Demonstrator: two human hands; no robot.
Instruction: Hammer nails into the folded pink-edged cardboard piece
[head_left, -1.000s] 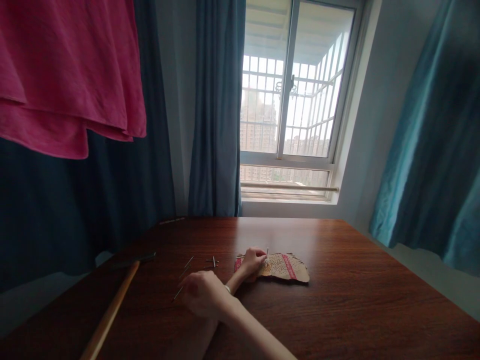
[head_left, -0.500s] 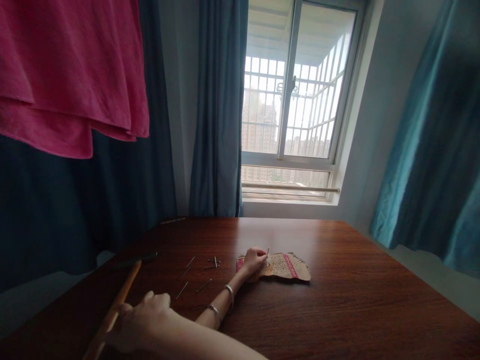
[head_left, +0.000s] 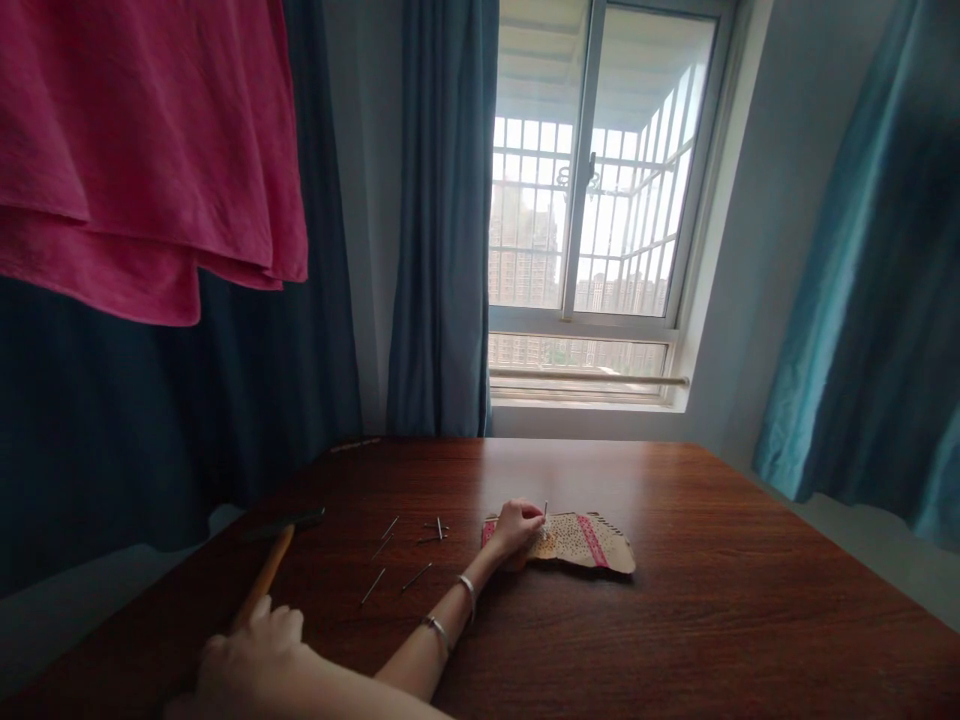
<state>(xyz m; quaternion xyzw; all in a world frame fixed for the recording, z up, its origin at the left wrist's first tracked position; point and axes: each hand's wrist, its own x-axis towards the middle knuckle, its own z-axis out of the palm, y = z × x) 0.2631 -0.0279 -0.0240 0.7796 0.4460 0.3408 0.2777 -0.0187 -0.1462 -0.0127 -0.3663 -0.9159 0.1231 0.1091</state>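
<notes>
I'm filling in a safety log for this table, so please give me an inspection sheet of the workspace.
Surface: dark wooden table, glossy.
Job's things: nail stood upright on a punched card; hammer lying at the left, head away from the person.
Clutter: loose nails scattered between hammer and card.
Grippers: left hand pinches the nail; right hand, its arm crossed over the left arm, curls round the end of the hammer's handle.
Cables: nothing seen.
Surroundings: barred window ahead, blue curtains at both sides, pink cloth hanging upper left.
</notes>
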